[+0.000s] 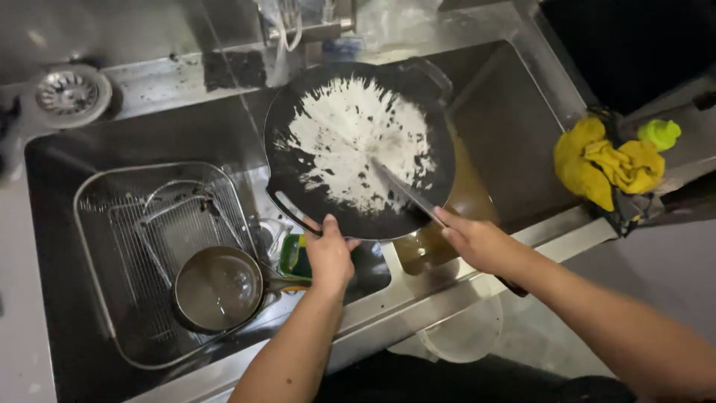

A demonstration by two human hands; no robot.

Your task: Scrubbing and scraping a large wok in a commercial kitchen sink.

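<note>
Over the steel sink [89, 246], a round black pan [359, 149] was held tilted, its underside turned up toward the camera and streaked with a wide pale patch where the dark coating was gone. At its near left edge the left hand [328, 257] was closed around the pan's slotted handle, thumb and fingers wrapped over the rim. To the right, the right hand [477, 242] gripped a long flat scraper [403, 190], whose blade lay across the pan's underside with its tip close to the centre of the pale patch. A second loop handle showed at the pan's far right edge.

Below the pan on the left, a wire rack basket [119, 224] sat in the sink basin, and a small saucepan [218, 289] holding murky water rested at its near right corner. Just right of the saucepan, beside the left wrist, lay a green and yellow sponge [292, 257]. Brownish water stood in the right basin under the pan's near right edge. On the far left, a round drain strainer [68, 93] was set into the steel surface [171, 78], which carried scattered black flakes. On the far right, a yellow cloth [604, 164] was bunched on the sink's edge, with a small bright green thing [660, 133] just beyond it. A pale bucket [466, 332] stood on the floor below the near rim.
</note>
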